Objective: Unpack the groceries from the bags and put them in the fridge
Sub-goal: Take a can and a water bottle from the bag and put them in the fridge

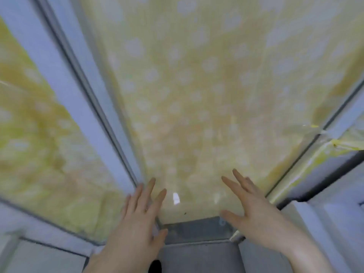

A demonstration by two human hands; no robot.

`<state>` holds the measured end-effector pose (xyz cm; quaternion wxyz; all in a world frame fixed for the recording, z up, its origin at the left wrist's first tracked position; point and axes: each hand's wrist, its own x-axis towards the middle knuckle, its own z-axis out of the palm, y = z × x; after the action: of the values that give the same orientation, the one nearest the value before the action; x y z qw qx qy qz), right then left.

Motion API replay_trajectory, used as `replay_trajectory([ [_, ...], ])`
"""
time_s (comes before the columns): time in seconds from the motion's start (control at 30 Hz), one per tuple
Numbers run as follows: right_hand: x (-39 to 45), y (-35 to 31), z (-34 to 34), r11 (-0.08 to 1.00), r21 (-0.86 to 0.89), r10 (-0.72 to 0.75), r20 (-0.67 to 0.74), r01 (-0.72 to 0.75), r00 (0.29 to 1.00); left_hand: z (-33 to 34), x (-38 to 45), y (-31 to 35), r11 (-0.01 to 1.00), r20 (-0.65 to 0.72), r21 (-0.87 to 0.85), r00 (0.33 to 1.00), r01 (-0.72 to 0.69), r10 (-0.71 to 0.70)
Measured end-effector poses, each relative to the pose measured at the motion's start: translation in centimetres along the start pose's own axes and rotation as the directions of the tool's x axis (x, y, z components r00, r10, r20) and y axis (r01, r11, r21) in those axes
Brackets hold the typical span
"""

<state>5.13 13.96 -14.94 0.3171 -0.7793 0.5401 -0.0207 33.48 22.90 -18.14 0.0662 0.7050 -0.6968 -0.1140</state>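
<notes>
Head view. The picture is blurred throughout. My left hand (pixel 136 219) is raised at lower centre-left, back toward the camera, fingers straight and spread; its grip is wide and holds nothing. My right hand (pixel 254 217) is raised at lower centre-right, fingers likewise straight and fanned, thumb out to the left; its grip is wide and holds nothing. The two hands are apart, with a gap between them.

Both hands lie in front of a large yellow panel with pale round spots (pixel 197 95) that fills the centre of the view. Whether the fingertips touch it cannot be told. A pale blue-white frame strip (pixel 65 79) runs diagonally down the panel's left side, and a second yellow spotted panel (pixel 33 134) lies beyond that strip. A similar strip (pixel 334 119) borders the right side. Below the centre panel, between my wrists, a grey surface (pixel 197 251) is visible.

Task items: no groceries or bags can be made out, and I cannot tell whether the spotted panels belong to the fridge.
</notes>
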Motion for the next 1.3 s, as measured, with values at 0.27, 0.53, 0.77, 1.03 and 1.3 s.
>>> replay_trajectory([
  [0.27, 3.4, -13.2, 4.5, 0.886, -0.187, -0.361, 0.294, 0.424, 0.885, -3.0, -12.8, -9.0, 0.894, -0.133, -0.094, 0.885, 0.438, -0.447],
  [0.53, 3.2, -27.8, 12.4, 0.680, -0.193, -0.570, 0.468, 0.707, 0.676, -5.6, -24.6, -15.3, 0.737, -0.282, -0.152, 0.686, 0.659, -0.671],
  [0.77, 0.4, -38.3, 21.2, 0.533, -0.159, -0.676, 0.511, 0.831, 0.531, -5.2, -35.9, -22.1, 0.600, -0.302, -0.156, 0.540, 0.785, -0.786],
  [1.03, -2.5, -47.2, 31.5, 0.431, -0.022, -0.722, 0.592, 0.902, 0.359, -4.3, -46.9, -27.6, 0.469, -0.329, -0.197, 0.392, 0.861, -0.859],
  [1.3, -1.9, -55.4, 37.5, 0.331, 0.074, -0.709, 0.677, 0.941, 0.196, -1.9, -52.0, -30.7, 0.311, -0.277, -0.347, 0.220, 0.885, -0.935],
])
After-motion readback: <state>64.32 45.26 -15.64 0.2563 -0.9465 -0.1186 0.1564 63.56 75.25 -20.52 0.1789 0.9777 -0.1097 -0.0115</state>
